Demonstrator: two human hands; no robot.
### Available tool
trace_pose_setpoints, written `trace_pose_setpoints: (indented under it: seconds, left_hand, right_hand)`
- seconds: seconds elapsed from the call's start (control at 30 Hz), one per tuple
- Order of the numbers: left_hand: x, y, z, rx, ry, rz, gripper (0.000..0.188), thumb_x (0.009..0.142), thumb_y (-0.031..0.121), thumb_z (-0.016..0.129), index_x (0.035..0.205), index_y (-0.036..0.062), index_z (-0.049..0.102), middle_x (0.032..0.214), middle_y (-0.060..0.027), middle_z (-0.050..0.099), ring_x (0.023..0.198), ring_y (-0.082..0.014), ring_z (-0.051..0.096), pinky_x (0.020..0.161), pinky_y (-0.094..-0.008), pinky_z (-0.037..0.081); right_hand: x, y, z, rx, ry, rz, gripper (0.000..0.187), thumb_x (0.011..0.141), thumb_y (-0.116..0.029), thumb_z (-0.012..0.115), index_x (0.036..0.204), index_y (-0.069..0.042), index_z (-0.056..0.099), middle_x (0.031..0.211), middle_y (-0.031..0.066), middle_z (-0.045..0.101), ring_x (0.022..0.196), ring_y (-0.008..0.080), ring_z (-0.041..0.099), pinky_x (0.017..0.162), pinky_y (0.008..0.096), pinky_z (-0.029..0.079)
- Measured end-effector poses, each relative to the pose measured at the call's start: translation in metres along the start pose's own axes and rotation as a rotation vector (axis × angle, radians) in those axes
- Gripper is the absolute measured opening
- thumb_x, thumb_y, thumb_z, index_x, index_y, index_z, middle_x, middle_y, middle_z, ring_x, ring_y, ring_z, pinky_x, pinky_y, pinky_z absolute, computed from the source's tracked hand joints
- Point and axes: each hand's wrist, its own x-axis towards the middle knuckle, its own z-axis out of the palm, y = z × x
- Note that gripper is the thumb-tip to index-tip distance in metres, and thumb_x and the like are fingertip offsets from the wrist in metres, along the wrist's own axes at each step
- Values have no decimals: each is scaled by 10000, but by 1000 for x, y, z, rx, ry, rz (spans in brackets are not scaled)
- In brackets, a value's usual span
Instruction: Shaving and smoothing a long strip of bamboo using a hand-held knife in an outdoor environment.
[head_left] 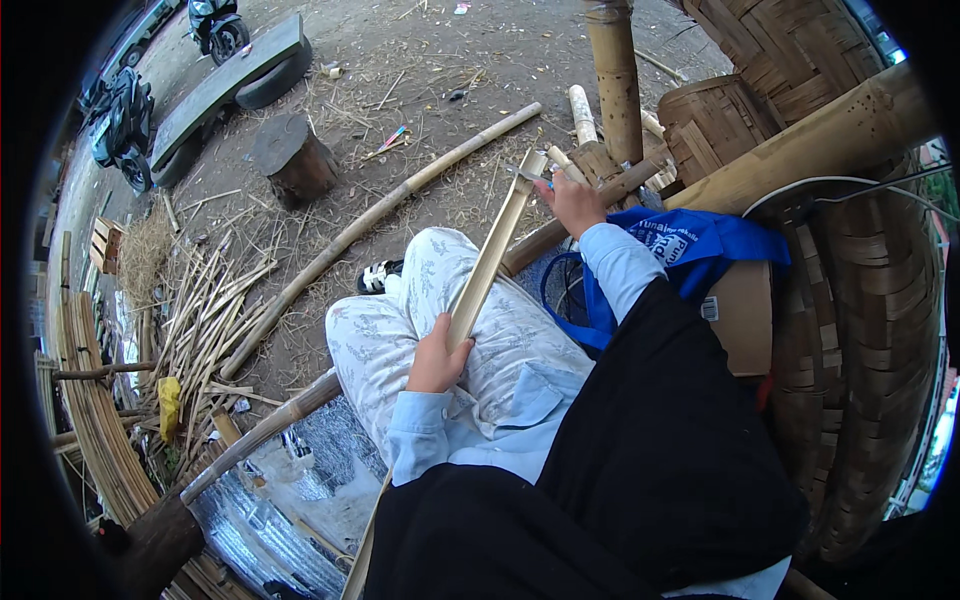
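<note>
A long split length of bamboo (pixel 492 255), hollow side up, slants across my lap. Its far end rises beyond my knees and its near part passes under my left forearm. My left hand (pixel 438 358) is closed around it above my thigh. At the far end my right hand (pixel 577 207) is closed on a small tool (pixel 543 185) with a bluish part and a thin metal part that lies across the bamboo. The tool's exact kind is too small to make out. Patterned light trousers (pixel 440 265) cover my bent legs beneath the bamboo.
To my right are a blue cloth bag (pixel 670 240), a cardboard box (pixel 742 318) and woven bamboo panels (pixel 850 350). A bamboo post (pixel 614 80) stands ahead. Leftward lie a long pole (pixel 400 195), a stump (pixel 294 160) and cut bamboo sticks (pixel 215 300). Silvery sheeting (pixel 290 500) covers my seat.
</note>
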Motion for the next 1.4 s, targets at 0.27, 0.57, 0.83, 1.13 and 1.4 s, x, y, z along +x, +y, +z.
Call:
trace_pose_setpoints:
  seconds: [0.27, 0.57, 0.83, 1.13, 1.4]
  left_hand:
    - [-4, -4, 0, -38, 13, -20, 424, 758, 194, 641, 1071, 14, 419, 842, -291, 579, 824, -456, 561, 690, -451, 449]
    - [-18, 3, -30, -205, -78, -202, 443, 770, 218, 645, 1108, 29, 428, 791, -263, 581, 701, -410, 589, 623, -413, 451]
    - [-94, -6, -110, -532, 383, -406, 378, 841, 159, 599, 1152, 26, 430, 642, -33, 529, 402, -48, 402, 358, -209, 324]
    - [-161, -6, -121, -547, 743, -498, 220, 860, 148, 563, 1041, 76, 461, 600, -8, 486, 378, -41, 398, 330, -181, 297]
    - [-179, -4, -126, -523, 750, -570, 221, 857, 148, 564, 1035, 67, 459, 588, -6, 485, 381, -43, 410, 334, -183, 309]
  right_hand:
    - [21, -8, -31, -67, 11, -5, 472, 883, -499, 414, 725, -86, 580, 623, 141, 616, 606, 331, 626, 518, 442, 485]
    - [-36, -50, -46, 584, 170, 116, 473, 911, -433, 436, 680, -28, 512, 520, 154, 514, 498, 336, 547, 488, 423, 416]
    - [-102, -130, -82, 1451, -1516, 378, 274, 926, -315, 478, 835, -57, 503, 592, -13, 418, 482, 69, 413, 441, 219, 351]
    - [-12, -153, -34, 1052, 93, 101, 275, 947, -237, 395, 1046, -1, 494, 963, 207, 617, 915, 261, 623, 763, 382, 509]
    - [-128, -216, -65, 1039, -2139, -370, 317, 934, -278, 445, 1008, 6, 566, 970, 133, 643, 909, 201, 625, 771, 291, 491]
